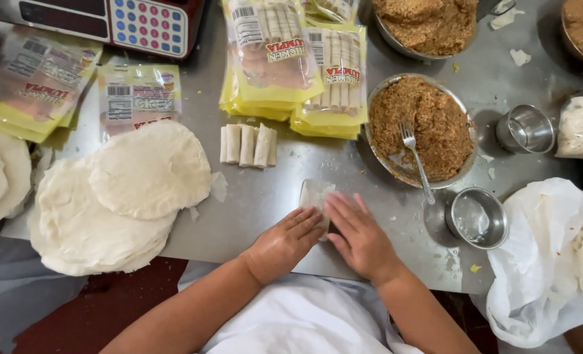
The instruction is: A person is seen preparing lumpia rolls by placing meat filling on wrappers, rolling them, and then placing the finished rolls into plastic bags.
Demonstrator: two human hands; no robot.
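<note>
Both hands lie flat on the steel table [265, 196], left hand [285, 242] and right hand [360, 236] with fingers straight and together, pressing a half-rolled wrapper [314, 193] just under and beyond the fingertips — by my judgement mid-roll. Four finished rolls [247, 145] lie further beyond; a wrapper stack [128, 196] left of the fingers and a filling bowl [429, 128] to their right remain — much seems left

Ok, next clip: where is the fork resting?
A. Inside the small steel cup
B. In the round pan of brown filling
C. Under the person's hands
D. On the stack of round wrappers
B: the fork lies with its tines in the brown filling of the round metal pan, its handle sticking out over the rim toward the small steel bowl.
</note>
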